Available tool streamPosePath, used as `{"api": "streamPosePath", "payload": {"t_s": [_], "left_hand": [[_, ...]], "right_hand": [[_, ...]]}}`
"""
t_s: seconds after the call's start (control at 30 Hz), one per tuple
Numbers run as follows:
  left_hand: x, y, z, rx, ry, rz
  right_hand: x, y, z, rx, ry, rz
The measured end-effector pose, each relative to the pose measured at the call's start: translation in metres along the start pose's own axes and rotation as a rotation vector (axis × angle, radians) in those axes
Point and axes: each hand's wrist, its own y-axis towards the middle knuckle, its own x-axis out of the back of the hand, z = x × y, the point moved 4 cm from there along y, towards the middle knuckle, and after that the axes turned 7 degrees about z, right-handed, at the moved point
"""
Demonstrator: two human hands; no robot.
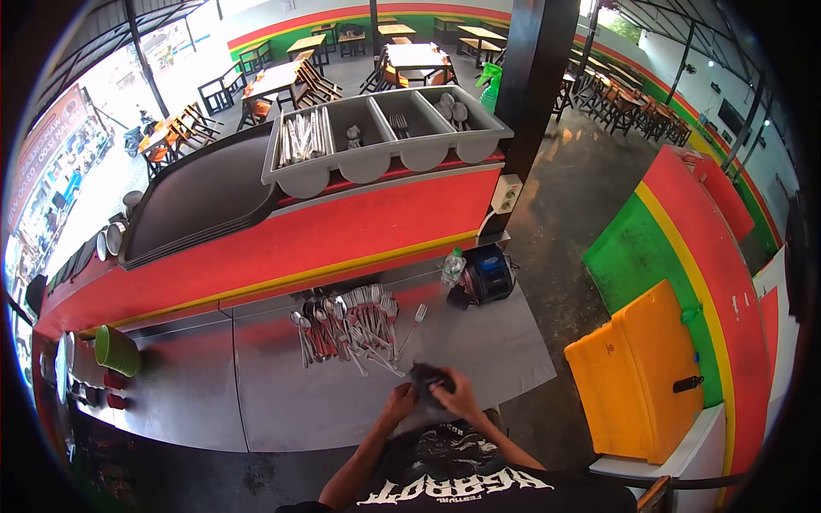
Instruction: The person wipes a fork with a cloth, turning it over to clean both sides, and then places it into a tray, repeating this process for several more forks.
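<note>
My right hand (457, 397) is closed on a dark cloth (430, 376) near the front edge of the steel counter. Right beside it, my left hand (400, 402) is closed, with its fingers against the cloth's left side. What the left hand grips is too small and covered to make out. Just beyond both hands lies a pile of spoons and forks (342, 321), some with reddish handles. A single fork (416, 323) lies apart on the pile's right side.
A grey cutlery tray (385, 132) with sorted utensils stands on the red ledge, next to stacked dark trays (201, 188). A plastic bottle (453, 267) and a dark bag (489, 275) sit at the counter's back right. Left stands a green container (117, 350); right, an orange box (637, 372).
</note>
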Motion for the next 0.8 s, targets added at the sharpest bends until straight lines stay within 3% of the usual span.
{"api": "streamPosePath", "payload": {"t_s": [0.07, 0.1, 0.2, 0.27, 0.37, 0.5, 0.6, 0.7, 0.73, 0.77, 0.8], "left_hand": [[0.0, -0.001, -0.004, -0.425, 0.136, -0.037], [0.001, -0.003, -0.004, -0.326, 0.12, -0.014], [0.013, -0.012, 0.003, -0.052, 0.02, 0.042], [0.017, -0.019, 0.009, 0.085, -0.098, 0.083], [0.015, -0.025, 0.035, 0.078, -0.121, -0.021], [0.014, -0.044, 0.015, 0.069, -0.194, -0.01], [0.009, -0.062, 0.001, 0.053, -0.251, 0.053], [0.004, -0.086, -0.041, 0.053, -0.433, 0.194], [0.004, -0.093, -0.06, -0.004, -0.483, 0.262], [0.005, -0.099, -0.077, -0.069, -0.53, 0.325], [0.006, -0.103, -0.088, -0.081, -0.5, 0.299]], "right_hand": [[-0.025, 0.01, 0.021, 0.147, -0.022, 0.124], [-0.033, 0.012, 0.026, 0.219, -0.031, 0.198], [-0.04, 0.022, 0.026, 0.188, -0.069, 0.347], [-0.043, 0.026, 0.028, 0.235, -0.124, 0.362], [-0.049, 0.028, 0.028, 0.288, -0.151, 0.377], [-0.054, 0.026, 0.019, 0.292, -0.172, 0.44], [-0.044, 0.042, -0.01, 0.462, -0.425, 0.435], [0.009, 0.09, -0.027, 0.201, -0.391, 0.137], [0.034, 0.111, -0.038, 0.191, -0.419, 0.105], [0.061, 0.132, -0.053, 0.332, -0.495, -0.048], [0.091, 0.149, -0.046, 0.273, -0.581, -0.084]]}}
